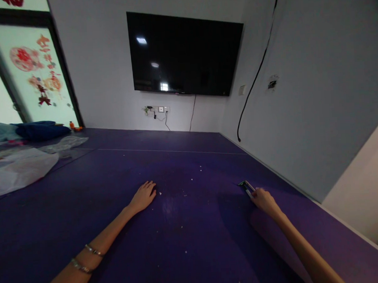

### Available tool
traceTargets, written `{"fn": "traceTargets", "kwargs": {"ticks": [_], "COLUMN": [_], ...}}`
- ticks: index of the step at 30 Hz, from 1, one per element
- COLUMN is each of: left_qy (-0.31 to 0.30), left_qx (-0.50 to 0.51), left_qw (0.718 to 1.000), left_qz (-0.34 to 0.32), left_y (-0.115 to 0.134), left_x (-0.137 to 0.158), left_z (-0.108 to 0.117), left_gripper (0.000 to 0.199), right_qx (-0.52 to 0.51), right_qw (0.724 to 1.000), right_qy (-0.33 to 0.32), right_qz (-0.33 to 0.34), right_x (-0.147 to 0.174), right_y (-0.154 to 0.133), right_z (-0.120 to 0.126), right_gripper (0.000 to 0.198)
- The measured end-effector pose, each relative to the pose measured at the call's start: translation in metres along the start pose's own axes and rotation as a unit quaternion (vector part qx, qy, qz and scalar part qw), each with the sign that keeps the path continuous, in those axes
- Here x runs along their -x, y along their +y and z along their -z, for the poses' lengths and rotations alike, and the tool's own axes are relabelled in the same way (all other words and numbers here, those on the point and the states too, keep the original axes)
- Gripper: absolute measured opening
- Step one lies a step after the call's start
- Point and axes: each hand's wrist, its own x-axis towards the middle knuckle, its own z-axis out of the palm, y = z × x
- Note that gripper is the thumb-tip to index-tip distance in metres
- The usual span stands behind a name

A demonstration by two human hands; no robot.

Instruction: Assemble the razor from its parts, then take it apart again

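Well, right hand (264, 200) outstretched (scraper (248, 192), perhaps)

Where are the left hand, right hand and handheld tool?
Left hand (143, 196), head view: back of the hand.
Right hand (264, 200), head view: back of the hand.
Handheld tool (249, 193), head view: pale section near the fingers.

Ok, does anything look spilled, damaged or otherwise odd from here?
Yes: white specks lie scattered across the purple surface, some near the left hand, like debris. On the right wall, a black cable dangles, its lower end apparently unplugged.
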Motion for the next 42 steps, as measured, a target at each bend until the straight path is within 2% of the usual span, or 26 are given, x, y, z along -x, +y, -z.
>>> {"fn": "traceTargets", "kwargs": {"ticks": [5, 9, 11, 13, 18, 21, 22, 23, 25, 29, 37, 39, 42], "left_qy": [0.012, 0.082, 0.118, 0.113, 0.008, -0.017, -0.033, -0.055, -0.067, -0.074, -0.095, -0.104, -0.111], "left_qx": [0.022, 0.05, 0.079, 0.114, 0.209, 0.353, 0.422, 0.493, 0.524, 0.557, 0.592, 0.571, 0.506], "left_qw": [1.0, 0.995, 0.99, 0.986, 0.975, 0.935, 0.906, 0.864, 0.841, 0.816, 0.789, 0.805, 0.85], "left_qz": [0.007, -0.018, -0.029, -0.042, -0.072, -0.019, 0.024, 0.082, 0.116, 0.136, 0.134, 0.122, 0.097], "left_y": [0.0, 0.016, 0.036, 0.061, 0.131, 0.161, 0.168, 0.175, 0.185, 0.194, 0.191, 0.189, 0.184], "left_x": [-0.001, -0.007, -0.013, -0.02, -0.034, -0.04, -0.043, -0.046, -0.051, -0.055, -0.044, -0.043, -0.043], "left_z": [0.002, 0.019, 0.029, 0.038, 0.039, 0.025, 0.019, 0.014, 0.006, 0.003, 0.02, 0.021, 0.023], "left_gripper": [0.044, 0.032, 0.028, 0.026, 0.022, 0.021, 0.024, 0.028, 0.036, 0.043, 0.044, 0.045, 0.045], "right_qx": [-0.002, -0.045, -0.069, -0.089, -0.136, -0.128, -0.125, -0.123, -0.122, -0.102, -0.037, -0.016, -0.005], "right_qw": [1.0, 0.999, 0.996, 0.991, 0.976, 0.971, 0.969, 0.968, 0.965, 0.966, 0.958, 0.957, 0.957], "right_qy": [0.007, 0.027, 0.05, 0.074, 0.099, 0.103, 0.106, 0.108, 0.103, 0.094, 0.118, 0.123, 0.119], "right_qz": [-0.009, -0.01, 0.016, 0.062, 0.139, 0.175, 0.184, 0.192, 0.207, 0.22, 0.258, 0.261, 0.263], "right_x": [0.004, 0.005, 0.005, 0.007, 0.019, 0.029, 0.033, 0.037, 0.044, 0.056, 0.072, 0.075, 0.08], "right_y": [-0.004, -0.018, -0.035, -0.059, -0.128, -0.161, -0.169, -0.176, -0.187, -0.197, -0.203, -0.205, -0.21], "right_z": [0.003, 0.008, 0.013, 0.019, 0.032, 0.034, 0.034, 0.034, 0.033, 0.033, 0.028, 0.026, 0.026], "right_gripper": [0.023, 0.027, 0.029, 0.03, 0.026, 0.024, 0.024, 0.024, 0.025, 0.026, 0.026, 0.026, 0.025]}}
